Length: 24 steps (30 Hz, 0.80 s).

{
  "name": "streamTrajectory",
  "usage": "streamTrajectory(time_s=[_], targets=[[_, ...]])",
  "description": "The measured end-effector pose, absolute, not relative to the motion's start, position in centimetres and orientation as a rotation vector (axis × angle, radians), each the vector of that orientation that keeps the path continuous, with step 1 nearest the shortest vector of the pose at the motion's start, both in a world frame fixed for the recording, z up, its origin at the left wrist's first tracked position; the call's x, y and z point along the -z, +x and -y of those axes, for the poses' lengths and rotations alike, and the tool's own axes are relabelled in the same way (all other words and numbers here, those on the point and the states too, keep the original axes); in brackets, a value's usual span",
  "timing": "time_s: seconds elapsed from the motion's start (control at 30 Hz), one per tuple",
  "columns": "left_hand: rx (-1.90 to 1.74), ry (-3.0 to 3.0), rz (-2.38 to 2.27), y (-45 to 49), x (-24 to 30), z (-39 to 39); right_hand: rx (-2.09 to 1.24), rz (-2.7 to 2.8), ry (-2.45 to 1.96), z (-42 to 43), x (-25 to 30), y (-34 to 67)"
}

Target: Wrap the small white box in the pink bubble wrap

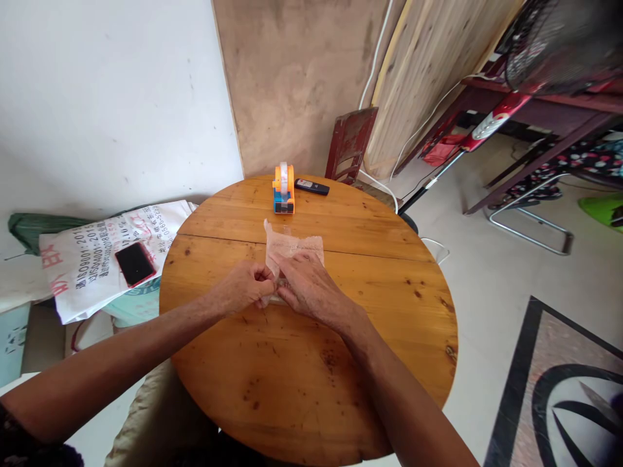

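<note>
A crinkled, see-through sheet of bubble wrap (311, 246) lies on the round wooden table (379, 305), with a shiny strip that looks like clear tape near its far edge. My left hand (250, 285) has its fingers closed in a pinch at the wrap's near left edge. Across the middle of the sheet rests my right hand (306, 282), fingers stretched out and pressing down, its thumb close to the left fingertips. Whatever lies under or inside the wrap is hidden by the hands.
Beyond the wrap stands an orange and blue tape dispenser (283, 189), beside a black remote-like object (312, 187). A phone (135, 264) lies on a white printed sack (97, 253) at left. A wooden chair (351, 144) and a fan (496, 120) stand beyond the table.
</note>
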State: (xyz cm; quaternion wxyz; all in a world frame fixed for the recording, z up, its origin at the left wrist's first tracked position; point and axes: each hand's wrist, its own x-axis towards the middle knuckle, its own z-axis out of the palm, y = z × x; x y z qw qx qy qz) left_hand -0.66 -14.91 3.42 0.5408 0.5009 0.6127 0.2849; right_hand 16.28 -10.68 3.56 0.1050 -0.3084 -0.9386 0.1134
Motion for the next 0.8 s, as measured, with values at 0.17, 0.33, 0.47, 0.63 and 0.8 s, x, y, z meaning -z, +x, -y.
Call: streamTrajectory(time_s=[0.17, 0.33, 0.47, 0.63, 0.8], targets=[[-0.497, 1.246, -1.371, -1.1, -4.6, 14.4, -0.44, 2.764, -0.908, 10.9, -4.3, 16.9], [-0.457, 1.395, -1.296, -1.7, -4.2, 14.4, -0.591, 2.722, -0.854, 10.6, -4.3, 18.1], [-0.432, 1.563, -1.262, -2.1, -4.1, 14.4, -0.629, 2.65, -0.777, 10.4, -3.7, 18.7], [-0.39, 1.728, -1.251, -1.7, -4.4, 14.6, -0.621, 2.59, -0.716, 10.2, -2.8, 19.1], [-0.417, 2.097, -1.553, -0.4, -3.4, 15.6, -0.641, 2.544, -0.69, 9.9, -2.4, 19.1]])
